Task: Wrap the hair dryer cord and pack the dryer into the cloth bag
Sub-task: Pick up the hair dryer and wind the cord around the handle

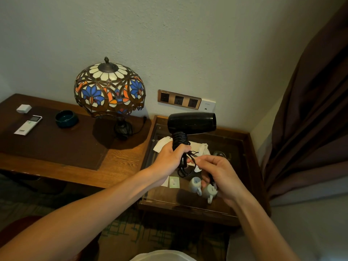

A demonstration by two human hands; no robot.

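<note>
Glossy black plastic dryer (192,123), white cloth bag (201,147), polished wood desk (120,162), stained-glass lamp (109,91)

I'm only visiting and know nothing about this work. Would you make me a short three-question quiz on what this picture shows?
1. True or false: the cord is coiled around the handle of the hair dryer.
2. Which hand grips the dryer's handle?
A. left hand
B. right hand
C. neither
3. Fill in: the white cloth bag lies on the low ____ table, behind the two white cups.

Key
1. True; only a short tail of cord hangs loose below the left hand.
2. A; the right hand pinches the loose cord end.
3. Glass-topped.
</note>
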